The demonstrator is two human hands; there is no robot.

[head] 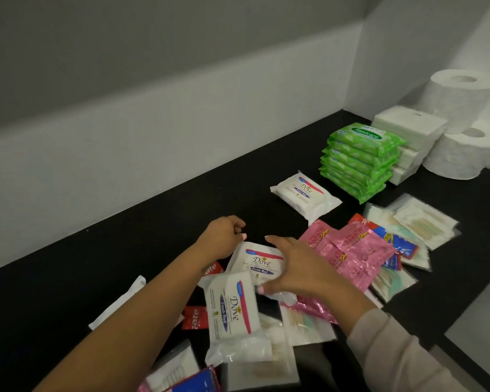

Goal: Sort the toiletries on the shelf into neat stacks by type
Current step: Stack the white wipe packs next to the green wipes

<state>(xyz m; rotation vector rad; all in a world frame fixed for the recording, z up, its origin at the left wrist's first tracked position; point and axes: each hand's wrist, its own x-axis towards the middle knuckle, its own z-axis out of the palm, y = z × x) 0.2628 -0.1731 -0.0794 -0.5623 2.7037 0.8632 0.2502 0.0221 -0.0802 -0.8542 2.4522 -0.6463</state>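
I note a black shelf (125, 250). Under my right grip (292, 267) lies a white Dove pack (262, 264) with a pink stripe and purple band; a like pack (232, 306) sits nearer me. Right of the grip: glossy pink sachets (357, 247). Beyond: a bright green wipe stack (359, 162), white napkins (408, 128), and white paper rolls (461, 94).

Black shelf top (159, 222), pale grey wall (153, 80) along the far side, white side wall (436, 38) at right
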